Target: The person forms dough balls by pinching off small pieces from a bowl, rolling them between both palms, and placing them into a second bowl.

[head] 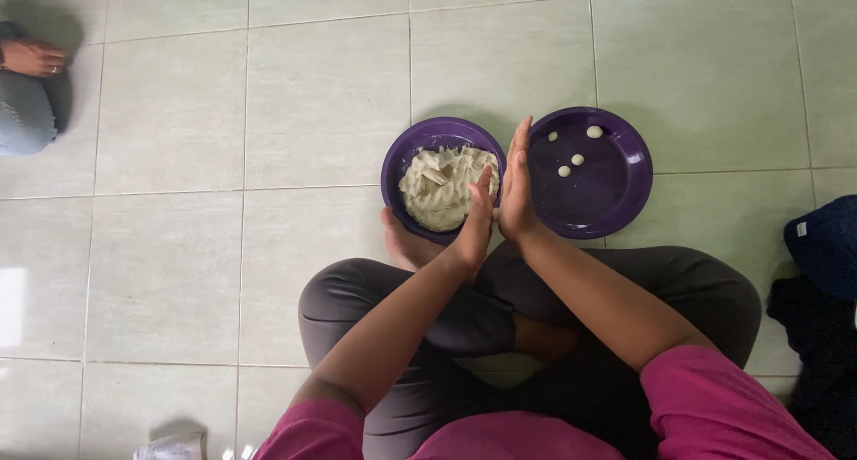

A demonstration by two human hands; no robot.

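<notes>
1. Pink sleeves point(714, 406) and grey-trousered crossed legs point(428, 317), nearest the lens, seated on the tiled floor point(178, 246).
2. Left hand point(473, 228) and right hand point(516, 192): flat palms pressed together, fingers pointing away from the body; whether the grip encloses anything cannot be told.
3. Purple bowl point(397, 170), under the left hand, heaped with pale dough point(442, 192).
4. Purple plate point(625, 183), touching the bowl's right side, carrying four small dough balls point(564, 171), loosely scattered.
5. Another person's hand point(31, 56), far left.
6. Dark cloth point(821, 272), right edge.
</notes>
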